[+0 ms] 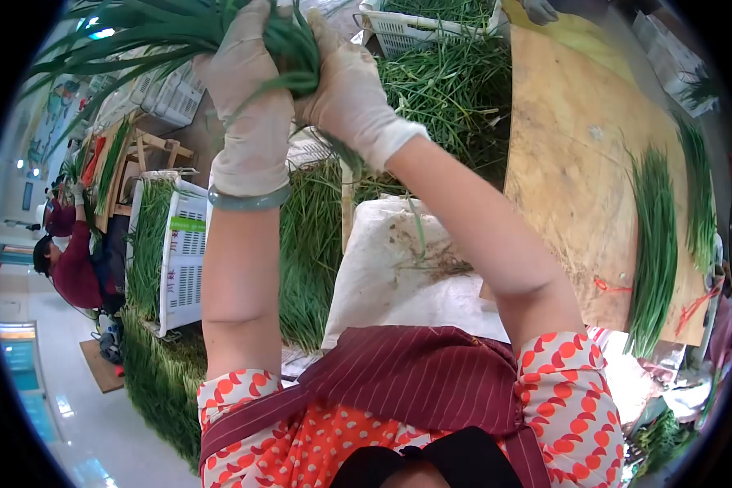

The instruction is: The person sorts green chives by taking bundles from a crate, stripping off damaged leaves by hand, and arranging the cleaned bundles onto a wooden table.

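Both of my hands wear thin whitish gloves and are raised at the top of the view with a bunch of green chives (167, 31). My left hand (250, 85) is closed round the bunch, and the long leaves fan out to the left. Close beside it, my right hand (346, 93) grips the folded part of the same bunch, its fingers partly hidden by the leaves. Below and behind my hands lie loose chives (447, 85) in a heap. A white cloth (382, 252) with bits of dirt and leaf covers the surface before me.
A wooden board (569, 163) on the right carries a tidy chive bundle (653, 244) and red ties (612, 286). White crates (183, 260) of chives stand at left and at the top. Another person (77, 264) works at far left. A gloved hand (538, 10) shows at the top.
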A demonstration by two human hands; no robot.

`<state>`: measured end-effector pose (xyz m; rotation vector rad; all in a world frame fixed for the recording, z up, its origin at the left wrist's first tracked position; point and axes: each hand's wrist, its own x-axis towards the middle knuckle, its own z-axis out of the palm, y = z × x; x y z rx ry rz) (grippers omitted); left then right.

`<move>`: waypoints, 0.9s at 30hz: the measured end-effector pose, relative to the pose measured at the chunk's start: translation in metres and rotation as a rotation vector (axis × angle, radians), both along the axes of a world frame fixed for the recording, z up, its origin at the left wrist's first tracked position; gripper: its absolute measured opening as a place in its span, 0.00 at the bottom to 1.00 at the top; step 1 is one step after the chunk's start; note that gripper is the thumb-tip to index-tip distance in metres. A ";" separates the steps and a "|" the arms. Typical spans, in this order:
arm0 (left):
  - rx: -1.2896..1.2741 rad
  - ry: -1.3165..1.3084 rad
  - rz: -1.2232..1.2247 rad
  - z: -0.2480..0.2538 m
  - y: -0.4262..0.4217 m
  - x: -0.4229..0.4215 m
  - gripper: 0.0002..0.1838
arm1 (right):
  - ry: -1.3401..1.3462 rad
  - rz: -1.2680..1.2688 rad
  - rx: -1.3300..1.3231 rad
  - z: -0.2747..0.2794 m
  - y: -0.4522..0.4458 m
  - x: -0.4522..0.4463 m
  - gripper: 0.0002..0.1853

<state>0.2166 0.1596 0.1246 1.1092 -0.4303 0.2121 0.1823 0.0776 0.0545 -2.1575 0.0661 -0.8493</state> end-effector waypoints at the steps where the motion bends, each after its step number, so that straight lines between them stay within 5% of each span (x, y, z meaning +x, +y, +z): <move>1: -0.007 0.012 0.068 0.003 -0.009 -0.009 0.08 | 0.008 0.156 0.158 0.002 -0.009 0.006 0.49; 2: -0.004 0.037 -0.220 0.009 0.002 -0.025 0.09 | 0.001 0.171 0.152 0.001 -0.016 0.011 0.34; 6: 0.285 0.051 -0.439 0.019 0.014 0.001 0.13 | 0.217 0.507 0.039 0.022 -0.049 0.000 0.15; 9: 0.330 -0.082 -0.482 0.022 0.010 -0.014 0.14 | 0.328 0.672 -0.071 0.039 -0.060 -0.004 0.16; 11: 0.433 0.022 -0.285 0.013 0.023 0.004 0.12 | 0.389 0.706 -0.009 0.040 -0.060 -0.004 0.18; 13: 0.358 0.067 -0.625 0.026 0.017 -0.022 0.10 | 0.346 0.632 -0.139 0.039 -0.059 -0.004 0.19; 15: 0.366 -0.129 -0.147 0.002 0.017 0.009 0.07 | 0.261 0.517 0.009 0.030 -0.063 -0.014 0.19; 16: 0.365 -0.128 -0.147 -0.002 0.022 0.020 0.07 | 0.171 0.402 0.155 0.024 -0.067 -0.021 0.20; 18: 0.172 0.282 -0.017 -0.006 0.038 0.041 0.07 | -0.049 0.287 0.217 0.007 -0.088 -0.051 0.18; 20: 0.122 0.425 0.032 -0.013 0.055 0.050 0.08 | 0.235 0.117 0.273 -0.019 -0.115 -0.083 0.16; 22: 0.067 0.564 0.083 -0.029 0.083 0.072 0.08 | 0.598 -0.028 0.059 -0.045 -0.125 -0.117 0.17; 24: -0.057 0.675 0.009 -0.057 0.115 0.103 0.09 | 0.579 0.191 -0.132 -0.071 -0.106 -0.141 0.19; 27: -0.169 0.708 0.104 -0.071 0.126 0.098 0.09 | 0.721 0.406 -0.104 -0.099 -0.056 -0.148 0.41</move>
